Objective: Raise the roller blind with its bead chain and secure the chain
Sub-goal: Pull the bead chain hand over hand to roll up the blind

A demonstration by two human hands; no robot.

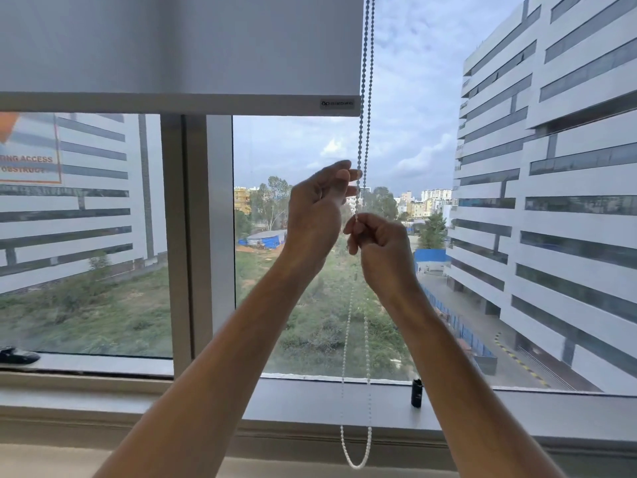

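A: Head view: where was the chain (366, 98) against the hands?

B: It hung as two strands down the right edge of the blind (179, 46), in the upper middle of the frame. Both hands were raised to it at the centre. The left hand (315, 215) was the higher one, its fingertips (353, 174) touching the strands, pinched lightly rather than spread. The right hand (381, 248) sat just below and to the right, curled into a closed fist around one strand.

A: And below the hands?

B: The chain ran down between the forearms and ended in a loop at the lower middle, in front of the sill (310, 401).

A: Where did the blind sit?

B: It filled the upper left, its bottom bar (172, 103) level across the frame above the hands, with open glass beneath it.

A: What was hard to read?

B: Whether the left hand truly gripped a strand or only touched it; the fingers were blurred. The stretch of chain inside the right fist was hidden. The pale beads below the hands faded against the greenery outside. A small label on the bar's right end was too small to read. The sign (29, 157) at the left edge was cut off, showing only part of its words. A small dark object (416, 393) stood on the sill at lower right, and another dark one (17, 355) at lower left; I couldn't tell what either was.
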